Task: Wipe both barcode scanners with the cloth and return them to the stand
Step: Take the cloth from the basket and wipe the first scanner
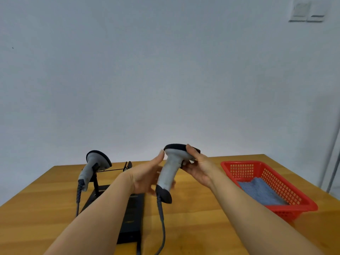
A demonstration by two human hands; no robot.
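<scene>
scanner on stand (95, 166): parked in the left cradle, cable hanging off.
left hand (145, 178): fingers loose, steadying the handle.
held scanner (170, 172): lifted between both hands.
right hand (197, 167): pinching the head.
cloth (263, 192): lying in the red basket (287, 207), not grabbed yet.

A matt grey plastic barcode scanner (170, 173) with a black rubbery-looking head and base, above a smooth, lightly sheened wooden table (202, 227). Beside it, a second matt grey scanner (92, 168) on a matt black stand (128, 214). A nubby blue-grey cloth (261, 192) lies in a glossy red perforated plastic basket (276, 183).
</scene>
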